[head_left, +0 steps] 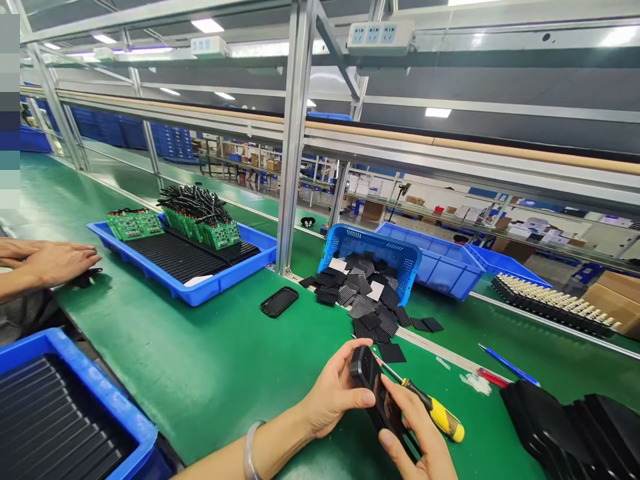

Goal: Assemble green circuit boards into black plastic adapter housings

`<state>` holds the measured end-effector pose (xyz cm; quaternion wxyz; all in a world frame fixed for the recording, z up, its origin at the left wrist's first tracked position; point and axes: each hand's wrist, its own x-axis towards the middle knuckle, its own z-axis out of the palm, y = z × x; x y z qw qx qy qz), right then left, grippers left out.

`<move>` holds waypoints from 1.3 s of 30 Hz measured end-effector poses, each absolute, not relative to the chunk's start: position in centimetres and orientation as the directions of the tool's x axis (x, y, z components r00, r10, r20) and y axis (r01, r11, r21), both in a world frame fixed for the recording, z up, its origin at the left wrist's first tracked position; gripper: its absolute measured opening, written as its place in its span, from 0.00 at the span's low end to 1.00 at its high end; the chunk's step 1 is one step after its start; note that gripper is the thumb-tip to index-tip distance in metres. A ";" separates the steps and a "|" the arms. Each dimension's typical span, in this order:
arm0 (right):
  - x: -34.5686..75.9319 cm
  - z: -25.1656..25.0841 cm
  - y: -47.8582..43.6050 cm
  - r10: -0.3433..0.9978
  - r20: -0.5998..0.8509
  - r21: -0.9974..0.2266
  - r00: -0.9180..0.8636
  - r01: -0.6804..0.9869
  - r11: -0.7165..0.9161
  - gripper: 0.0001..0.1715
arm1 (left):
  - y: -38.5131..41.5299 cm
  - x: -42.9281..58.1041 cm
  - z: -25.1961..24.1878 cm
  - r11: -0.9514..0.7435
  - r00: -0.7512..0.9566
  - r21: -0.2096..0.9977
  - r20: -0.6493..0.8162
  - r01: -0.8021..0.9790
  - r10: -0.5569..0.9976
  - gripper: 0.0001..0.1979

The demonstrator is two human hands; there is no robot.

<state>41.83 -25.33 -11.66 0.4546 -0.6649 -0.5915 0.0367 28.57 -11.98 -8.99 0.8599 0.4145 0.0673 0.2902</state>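
Note:
Between my two hands, above the green bench, is a black plastic device housing (379, 387), tilted on its long side. My left hand (340, 383) grips its upper end, thumb on the near face and fingers behind. My right hand (417, 427) holds the lower end, with its thumb and fingers on either edge. Just beyond my right hand lies a yellow and black screwdriver (440, 415). Black square pads (370, 307) spill out of a tipped blue basket (413, 257) behind the housing. An empty black shell (279, 302) rests flat on the bench to the left.
A blue tray (193, 293) carries green circuit boards (223, 235) with black cables. Another blue tray (143, 433) stands at lower left. A co-worker's hands (63, 263) are at far left. Black housings (575, 427) are stacked at right, near a blue pen (510, 365). A metal post (293, 147) rises behind.

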 end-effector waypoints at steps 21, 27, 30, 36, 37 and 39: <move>43.3 -10.5 -25.6 0.638 0.711 -0.234 0.296 0.955 -0.181 0.15 | -11.0 29.6 -10.4 0.396 0.765 0.902 -0.130 -0.173 0.630 0.28; 43.3 -8.8 -25.7 0.682 0.440 -0.783 0.584 0.622 -0.028 0.26 | -11.3 29.3 -10.5 0.172 0.881 0.979 0.014 -0.108 0.472 0.22; 42.8 -8.3 -25.9 0.741 0.498 -0.763 0.450 0.633 0.128 0.18 | -11.6 29.1 -10.5 -0.114 0.930 0.993 0.071 -0.032 0.361 0.16; 41.8 -8.5 -26.4 0.782 0.546 -0.732 0.300 0.625 0.271 0.14 | -12.2 28.8 -10.4 -0.359 0.948 0.933 0.131 -0.020 0.289 0.06; 41.7 -8.5 -26.5 0.775 0.553 -0.730 0.306 0.626 0.275 0.14 | -12.3 28.8 -10.4 -0.356 0.949 0.934 0.139 -0.031 0.281 0.07; 41.4 -8.5 -26.4 0.751 0.571 -0.728 0.332 0.627 0.277 0.12 | -12.5 28.8 -10.3 -0.345 0.948 0.937 0.155 -0.052 0.278 0.10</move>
